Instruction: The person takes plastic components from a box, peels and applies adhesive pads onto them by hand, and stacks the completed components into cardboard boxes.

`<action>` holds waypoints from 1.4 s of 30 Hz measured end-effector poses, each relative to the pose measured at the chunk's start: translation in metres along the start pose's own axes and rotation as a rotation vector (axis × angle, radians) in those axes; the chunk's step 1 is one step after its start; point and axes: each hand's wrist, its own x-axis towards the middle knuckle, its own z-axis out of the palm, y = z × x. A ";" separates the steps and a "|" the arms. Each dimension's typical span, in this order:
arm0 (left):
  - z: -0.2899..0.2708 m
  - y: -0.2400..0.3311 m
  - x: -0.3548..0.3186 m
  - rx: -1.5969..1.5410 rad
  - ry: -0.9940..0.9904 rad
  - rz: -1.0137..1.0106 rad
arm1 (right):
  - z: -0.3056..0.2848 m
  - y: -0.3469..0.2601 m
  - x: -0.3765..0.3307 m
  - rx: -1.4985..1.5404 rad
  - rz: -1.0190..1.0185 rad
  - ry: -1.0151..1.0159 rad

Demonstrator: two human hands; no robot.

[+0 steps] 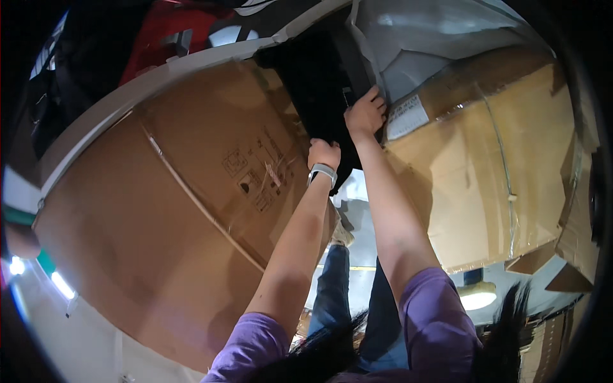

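Big cardboard box [172, 210] at left, 2nd box [485, 166] at right, black bag [319, 83] wedged btwn them, not yet free. Both hands closed on bag: left hand [324, 153] at lower edge, right hand [365, 115] higher up.

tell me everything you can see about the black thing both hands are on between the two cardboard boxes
The black item looks like soft, dark fabric, perhaps a bag or garment; its exact kind is unclear. It sits wedged in the gap between the large cardboard box and the taped cardboard box, widest at the top and narrowing downward. A pale grey strap or edge runs along its right side. The left hand, with a wristwatch, grips its lower edge; the right hand presses on its right side. Folds and detail are lost in shadow.
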 end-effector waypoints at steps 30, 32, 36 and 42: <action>-0.023 0.014 0.096 0.091 0.124 0.184 | -0.020 0.006 0.018 0.142 -0.127 -0.188; -0.028 0.012 0.085 0.084 0.171 0.205 | -0.024 0.007 0.009 0.152 -0.215 -0.115; -0.047 0.014 0.067 0.077 0.191 0.250 | -0.044 0.006 -0.008 0.187 -0.234 -0.109; -0.089 0.022 0.013 0.224 0.290 0.208 | -0.077 0.005 -0.043 0.225 -0.256 -0.135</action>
